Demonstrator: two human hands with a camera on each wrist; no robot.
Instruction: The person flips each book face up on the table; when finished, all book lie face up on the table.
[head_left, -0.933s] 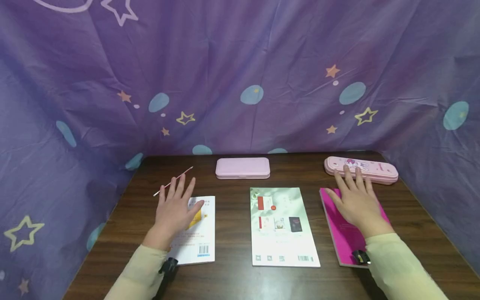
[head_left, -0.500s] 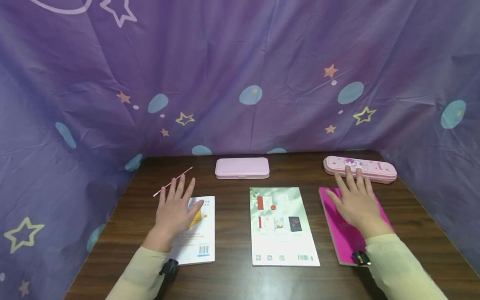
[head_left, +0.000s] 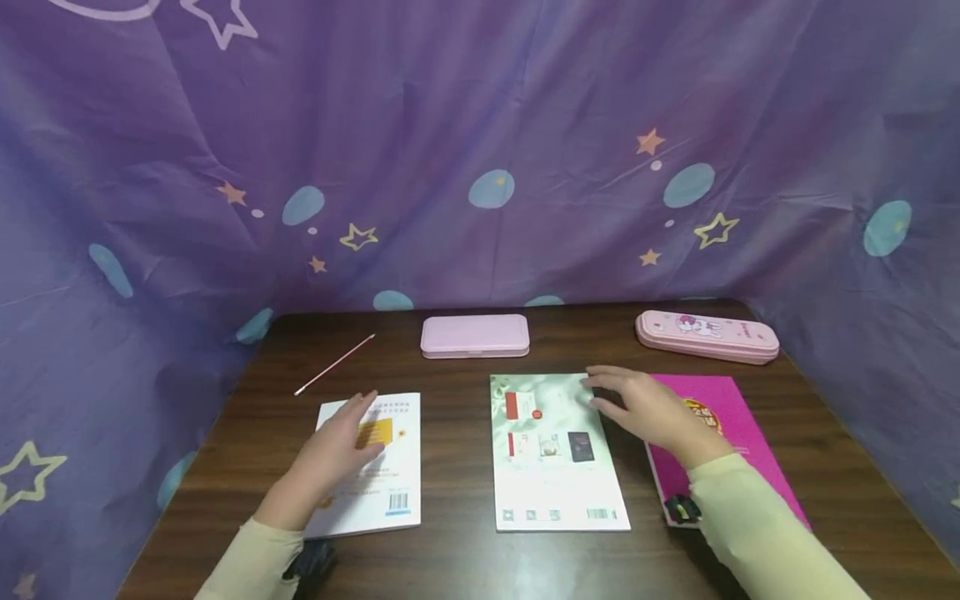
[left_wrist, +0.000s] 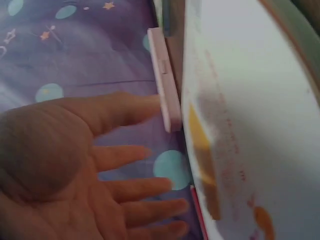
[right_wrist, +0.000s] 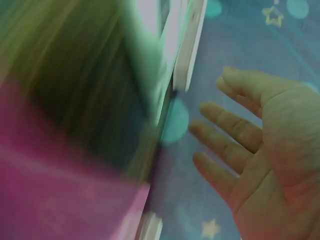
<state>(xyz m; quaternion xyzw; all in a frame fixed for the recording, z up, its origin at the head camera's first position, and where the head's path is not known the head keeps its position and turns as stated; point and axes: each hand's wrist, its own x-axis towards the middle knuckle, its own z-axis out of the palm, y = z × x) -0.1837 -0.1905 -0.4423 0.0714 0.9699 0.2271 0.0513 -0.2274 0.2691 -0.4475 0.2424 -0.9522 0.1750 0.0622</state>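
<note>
My left hand (head_left: 330, 454) hovers over a white book (head_left: 401, 475) with a yellow patch and a barcode; in the left wrist view its fingers (left_wrist: 145, 187) are spread and hold nothing. Between the green-and-white book (head_left: 555, 492) and the magenta book (head_left: 750, 467) is my right hand (head_left: 656, 412), its fingertips over the upper right corner of the green-and-white one. In the right wrist view the right fingers (right_wrist: 225, 140) are loosely bent, with nothing in them. Whether those fingertips touch the cover cannot be told.
A plain pink pencil case (head_left: 475, 335) lies at the back of the dark wooden table (head_left: 450, 567). Another pink case (head_left: 708, 336) with a cartoon print is at the back right. A thin pink stick (head_left: 335, 364), possibly a pencil, lies back left. A purple curtain (head_left: 420, 150) hangs behind.
My right hand has moved left from above the magenta book toward the green-and-white book. The left hand has turned onto its side and shifted slightly down. The head view has shifted a little.
</note>
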